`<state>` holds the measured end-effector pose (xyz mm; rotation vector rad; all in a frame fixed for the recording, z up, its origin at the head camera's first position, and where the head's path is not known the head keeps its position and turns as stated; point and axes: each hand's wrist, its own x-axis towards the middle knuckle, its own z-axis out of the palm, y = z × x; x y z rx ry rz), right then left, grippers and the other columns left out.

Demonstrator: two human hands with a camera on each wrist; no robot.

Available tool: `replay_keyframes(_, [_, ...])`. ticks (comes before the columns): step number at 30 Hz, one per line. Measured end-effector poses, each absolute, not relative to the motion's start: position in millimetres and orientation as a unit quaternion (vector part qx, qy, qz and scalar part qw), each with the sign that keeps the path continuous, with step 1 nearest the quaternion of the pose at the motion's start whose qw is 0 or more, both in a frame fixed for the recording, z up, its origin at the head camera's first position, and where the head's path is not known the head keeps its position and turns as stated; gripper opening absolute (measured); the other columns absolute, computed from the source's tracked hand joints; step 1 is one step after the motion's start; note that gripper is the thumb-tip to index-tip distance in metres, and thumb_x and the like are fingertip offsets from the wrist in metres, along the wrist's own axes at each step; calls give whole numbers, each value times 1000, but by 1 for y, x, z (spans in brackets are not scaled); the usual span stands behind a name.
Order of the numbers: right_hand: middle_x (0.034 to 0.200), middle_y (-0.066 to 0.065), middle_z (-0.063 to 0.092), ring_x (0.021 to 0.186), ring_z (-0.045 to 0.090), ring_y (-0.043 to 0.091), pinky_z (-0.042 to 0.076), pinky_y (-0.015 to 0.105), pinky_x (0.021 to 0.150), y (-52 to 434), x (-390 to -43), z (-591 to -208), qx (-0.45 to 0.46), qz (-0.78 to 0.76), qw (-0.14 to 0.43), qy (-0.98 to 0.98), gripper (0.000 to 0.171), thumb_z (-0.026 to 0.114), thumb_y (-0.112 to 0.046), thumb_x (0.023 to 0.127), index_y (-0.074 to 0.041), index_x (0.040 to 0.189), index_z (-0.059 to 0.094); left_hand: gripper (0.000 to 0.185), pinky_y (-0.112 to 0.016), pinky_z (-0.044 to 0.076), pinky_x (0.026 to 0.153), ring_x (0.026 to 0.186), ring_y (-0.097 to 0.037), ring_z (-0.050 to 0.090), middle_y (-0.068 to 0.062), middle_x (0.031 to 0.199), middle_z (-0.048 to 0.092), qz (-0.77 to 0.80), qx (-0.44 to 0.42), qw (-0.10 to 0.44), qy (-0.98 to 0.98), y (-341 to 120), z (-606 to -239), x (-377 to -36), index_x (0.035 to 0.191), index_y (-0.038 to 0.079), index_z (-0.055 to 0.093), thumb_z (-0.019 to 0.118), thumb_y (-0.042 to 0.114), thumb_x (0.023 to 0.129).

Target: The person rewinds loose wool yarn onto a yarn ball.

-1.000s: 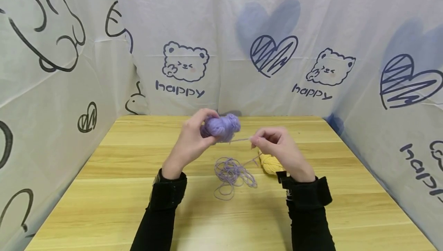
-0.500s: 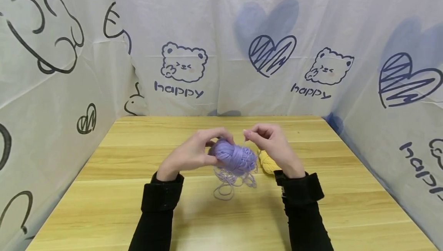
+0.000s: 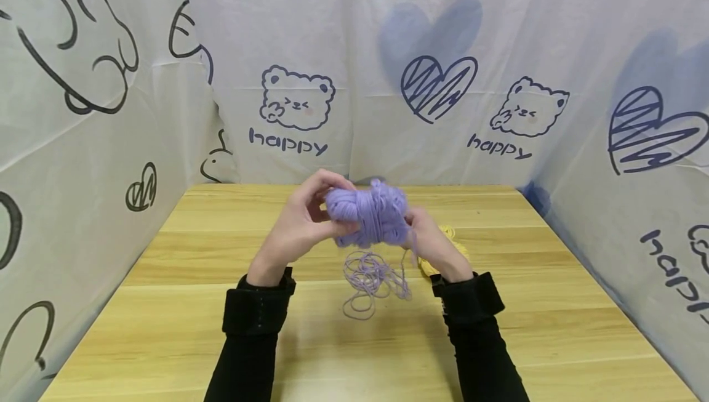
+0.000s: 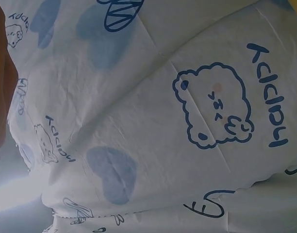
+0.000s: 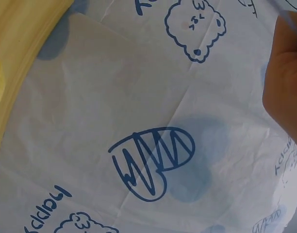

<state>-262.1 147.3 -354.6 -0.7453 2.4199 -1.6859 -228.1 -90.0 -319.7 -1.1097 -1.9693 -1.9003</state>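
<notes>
A skein of purple yarn [image 3: 372,214], wrapped round its middle, is held above the table in the head view. My left hand [image 3: 296,226] grips its left end, the thumb in front and the fingers over the top. Behind the skein's right end is my right hand [image 3: 434,245], its fingertips mostly hidden. A purple strand [image 3: 413,247] hangs beside that hand. Below, a loose tangle of the same yarn [image 3: 370,274] lies on the table. At the wrist views' edges show parts of the left hand [image 4: 0,87] and the right hand [image 5: 287,77].
Yellow yarn [image 3: 426,266] lies on the wooden table [image 3: 183,303] behind my right wrist, partly covered by it. White printed cloth [image 3: 365,125] hangs behind the table and along both sides.
The skein dipped towards the table, then rose again in my left hand, turning its wrapped side forward. My right hand, pinching the strand, went from the right over to behind the skein.
</notes>
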Motion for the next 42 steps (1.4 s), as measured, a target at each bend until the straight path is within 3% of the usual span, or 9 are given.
replay_keyframes(2, [72,-5,56,66,50,9,43,24,63,147,-263,-355,-241,-531,57,811,9,58,-12,90,-9,84,63,49,-36,58,85,101,-19,62,-6,115,57,-651,-350,111,-664,-90,-319,-229,116,-1,49,70,-13,73])
replay_keyframes(5, [88,0,66,83,58,16,49,31,77,147,-264,-356,-229,-523,65,818,17,62,-21,91,-8,101,68,50,-35,58,87,101,-19,62,-7,115,56,-655,-325,139,-668,-89,-320,-231,118,-1,49,71,-12,74])
replay_keyframes(8, [90,4,65,82,55,19,47,31,74,147,-264,-357,-228,-531,71,813,22,63,-25,92,-7,105,66,49,-35,57,89,101,-20,62,-8,114,55,-658,-311,159,-667,-87,-321,-232,118,-1,49,72,-11,75])
replay_keyframes(12, [73,-1,50,66,42,15,38,27,61,148,-263,-356,-233,-530,68,813,22,62,-29,93,-8,96,66,47,-36,57,90,102,-21,60,-8,114,54,-660,-287,179,-671,-85,-323,-234,117,1,50,72,-7,77])
replay_keyframes(15, [67,-3,44,61,36,11,35,25,59,150,-260,-353,-245,-530,67,809,23,62,-31,93,-9,91,68,46,-36,57,88,103,-20,58,-9,115,54,-645,-262,200,-690,-84,-325,-237,117,3,50,73,-5,77])
replay_keyframes(19, [77,-3,63,64,43,9,39,23,62,152,-253,-347,-284,-527,58,799,21,63,-26,93,-8,96,72,47,-38,58,84,102,-22,58,-12,116,58,-589,-248,224,-736,-84,-328,-241,116,5,52,74,-4,76])
replay_keyframes(22, [86,-1,68,68,47,9,43,23,64,154,-248,-342,-308,-527,48,791,18,64,-22,92,-6,98,72,48,-38,59,82,102,-25,60,-14,115,61,-534,-262,228,-771,-82,-331,-244,115,6,55,75,-5,73])
replay_keyframes(34, [75,-5,58,63,43,11,38,25,57,165,-239,-333,-285,-574,-32,767,13,65,-16,91,-4,96,68,52,-38,52,97,111,-23,60,-9,119,64,-414,-366,117,-825,-78,-334,-241,118,6,59,74,-9,70])
replay_keyframes(42, [68,-2,48,58,38,12,33,26,51,163,-245,-338,-275,-574,-49,770,16,66,-21,91,-7,97,68,48,-29,55,90,110,-20,59,-8,119,63,-455,-436,33,-776,-80,-330,-236,114,9,59,70,-12,73])
